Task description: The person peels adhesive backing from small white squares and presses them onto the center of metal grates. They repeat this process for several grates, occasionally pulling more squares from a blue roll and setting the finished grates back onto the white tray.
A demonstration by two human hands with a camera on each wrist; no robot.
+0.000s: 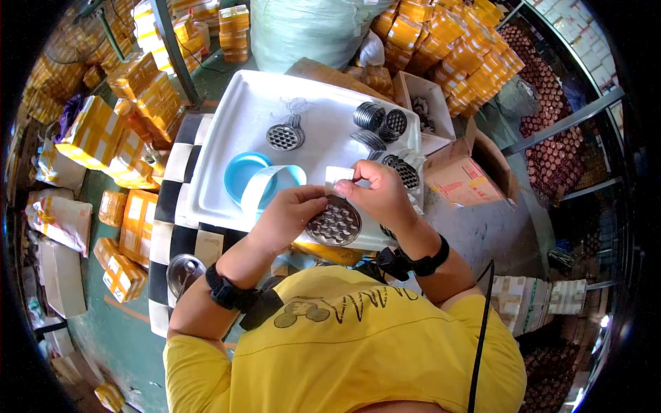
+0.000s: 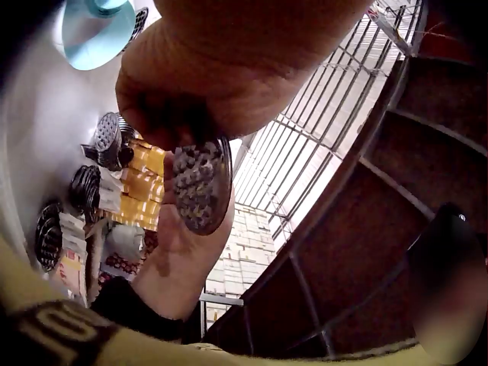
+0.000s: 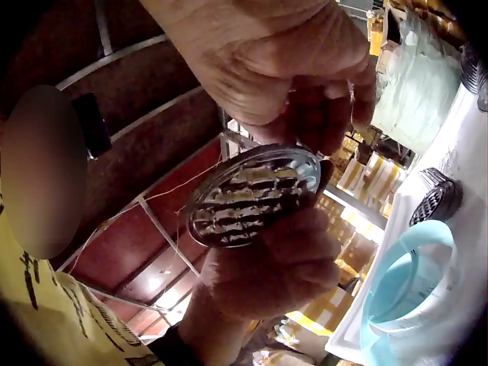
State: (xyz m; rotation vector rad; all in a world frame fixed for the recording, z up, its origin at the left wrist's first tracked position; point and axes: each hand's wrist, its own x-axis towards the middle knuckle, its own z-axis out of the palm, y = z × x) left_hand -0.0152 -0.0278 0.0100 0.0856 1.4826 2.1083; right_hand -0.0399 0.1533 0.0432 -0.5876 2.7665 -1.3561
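In the head view my left hand grips a round dark patterned disc by its upper left edge, in front of the chest. My right hand pinches a small white label between thumb and forefinger, just above the disc's upper edge. Rows of raised, shiny cells cover the disc in the right wrist view, where it is tilted with left-hand fingers behind it. The left wrist view shows the disc below the left hand; that hand's fingertips are in shadow.
A white tray lies on a checkered surface. On it sit a light-blue roll with a looping strip, one bundle of dark discs and several stacks of similar discs. An open cardboard box stands at right.
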